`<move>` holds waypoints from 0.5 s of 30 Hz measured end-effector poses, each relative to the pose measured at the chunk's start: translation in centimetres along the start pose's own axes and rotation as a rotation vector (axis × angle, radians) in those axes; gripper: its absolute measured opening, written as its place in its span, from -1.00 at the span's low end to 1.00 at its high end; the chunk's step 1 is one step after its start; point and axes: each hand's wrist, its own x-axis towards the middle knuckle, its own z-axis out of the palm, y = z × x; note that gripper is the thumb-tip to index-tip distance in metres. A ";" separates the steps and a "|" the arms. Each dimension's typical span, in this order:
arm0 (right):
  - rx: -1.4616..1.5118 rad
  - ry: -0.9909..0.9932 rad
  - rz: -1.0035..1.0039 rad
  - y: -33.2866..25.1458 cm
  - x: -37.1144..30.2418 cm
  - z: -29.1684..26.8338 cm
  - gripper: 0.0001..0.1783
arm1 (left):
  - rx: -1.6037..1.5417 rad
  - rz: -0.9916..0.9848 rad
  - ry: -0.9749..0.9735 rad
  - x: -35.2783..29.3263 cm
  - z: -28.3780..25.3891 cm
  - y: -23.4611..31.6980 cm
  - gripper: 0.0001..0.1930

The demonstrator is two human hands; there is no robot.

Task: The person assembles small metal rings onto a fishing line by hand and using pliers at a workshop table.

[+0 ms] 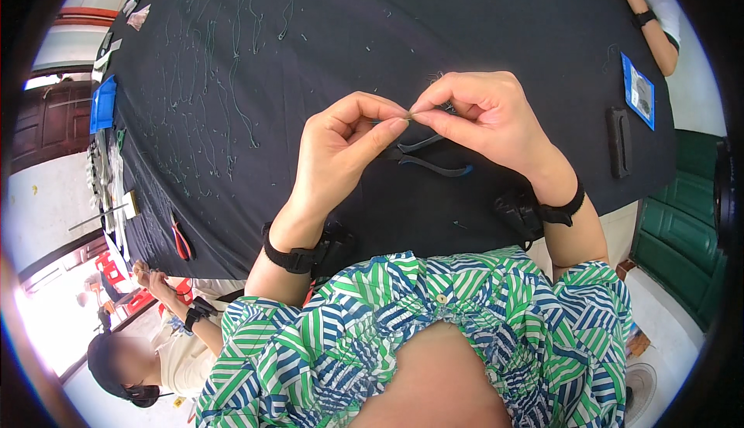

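Over the black cloth, my left hand and my right hand meet fingertip to fingertip. Thumb and forefinger are pinched on each side, around what looks like a thin green thread; the exact spot where they join is tiny and mostly covered by the fingers. Some thin, shiny strands show by my right fingers, too fine to name. Just beneath the hands lie pliers with dark, blue-tipped handles, partly hidden by my right hand.
Many fine green threads are spread over the black cloth at left. Red-handled pliers lie near the left edge. A blue packet and a dark oblong case are at right. Co-workers sit lower left and upper right.
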 end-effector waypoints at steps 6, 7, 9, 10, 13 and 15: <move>-0.038 -0.018 -0.004 0.0 0.0 -0.2 -0.91 | 0.021 -0.006 -0.003 0.0 -0.1 -0.2 -0.88; -0.045 -0.029 0.003 0.0 0.1 -0.3 -0.91 | 0.034 -0.009 -0.005 0.0 -0.2 -0.2 -0.89; -0.052 -0.040 0.010 -0.1 0.1 -0.3 -0.91 | 0.021 -0.008 0.003 0.0 0.0 -0.1 -0.89; -0.045 -0.039 0.008 -0.1 0.1 -0.3 -0.91 | 0.008 -0.007 0.011 0.1 0.1 -0.1 -0.90; -0.046 -0.037 0.000 0.1 0.0 -0.3 -0.91 | 0.023 -0.002 0.007 0.1 0.0 -0.2 -0.90; -0.051 -0.038 -0.005 0.1 0.1 -0.3 -0.91 | 0.039 0.006 0.006 0.1 -0.1 -0.3 -0.90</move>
